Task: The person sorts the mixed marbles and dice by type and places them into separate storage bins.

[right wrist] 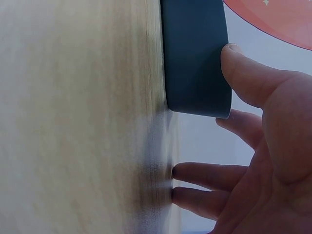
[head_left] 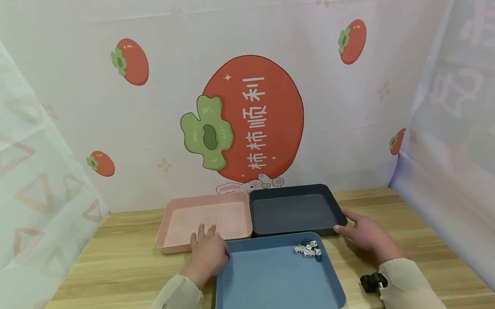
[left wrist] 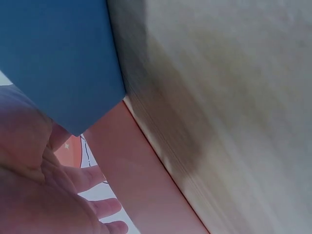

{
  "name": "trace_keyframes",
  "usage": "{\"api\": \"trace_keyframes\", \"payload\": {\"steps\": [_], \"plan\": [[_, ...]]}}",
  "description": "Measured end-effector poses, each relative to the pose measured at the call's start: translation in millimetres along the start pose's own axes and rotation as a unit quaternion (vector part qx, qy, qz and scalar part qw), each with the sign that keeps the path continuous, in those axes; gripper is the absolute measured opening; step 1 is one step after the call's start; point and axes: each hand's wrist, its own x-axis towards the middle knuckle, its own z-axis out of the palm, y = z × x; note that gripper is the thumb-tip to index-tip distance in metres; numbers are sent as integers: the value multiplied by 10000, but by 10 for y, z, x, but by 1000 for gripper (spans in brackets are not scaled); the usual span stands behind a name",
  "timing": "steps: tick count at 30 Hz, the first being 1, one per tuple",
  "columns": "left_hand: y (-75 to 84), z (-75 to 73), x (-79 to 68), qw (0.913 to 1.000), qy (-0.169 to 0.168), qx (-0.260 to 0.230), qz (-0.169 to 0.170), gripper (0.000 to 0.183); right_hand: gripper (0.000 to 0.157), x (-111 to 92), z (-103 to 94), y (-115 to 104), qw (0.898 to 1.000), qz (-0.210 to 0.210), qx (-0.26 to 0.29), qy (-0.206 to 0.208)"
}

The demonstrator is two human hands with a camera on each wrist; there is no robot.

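Observation:
A blue tray (head_left: 281, 288) lies in front, with a small cluster of white dice (head_left: 311, 253) and some dark translucent pieces in its back right corner. Behind it, a pink tray (head_left: 227, 218) and a dark navy tray (head_left: 295, 212) stand side by side. My left hand (head_left: 208, 255) rests at the blue tray's back left corner, its fingers spread over the pink tray's front edge. At the navy tray's front right corner is my right hand (head_left: 366, 231). In the right wrist view the thumb (right wrist: 246, 73) touches the rim, and the other fingers extend past the corner.
The trays stand on a wood-grain table (head_left: 107, 293). A white printed cloth (head_left: 327, 130) with persimmon pictures hangs behind them, and more cloth closes off both sides. A black strap piece (head_left: 372, 282) shows at the right sleeve.

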Motion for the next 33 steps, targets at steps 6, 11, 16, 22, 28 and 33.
{"api": "trace_keyframes", "payload": {"steps": [6,11,16,22,28,33], "plan": [[18,-7,-20,10000,-52,4,26,14,88,-2,2,11,10000,-33,18,14],[14,12,-34,9999,-106,20,56,10,89,-11,8,-1,10000,34,-44,24],[8,25,-41,9999,-100,-12,100,7,89,-5,19,-1,9999,84,-68,37],[22,22,-23,9998,-92,-126,111,7,91,16,23,22,10000,63,-27,64],[25,45,6,9989,-43,-472,19,13,90,18,18,19,10000,49,-43,57],[26,-61,33,9950,-70,-994,-61,17,88,23,27,24,10000,61,-24,63]]}}
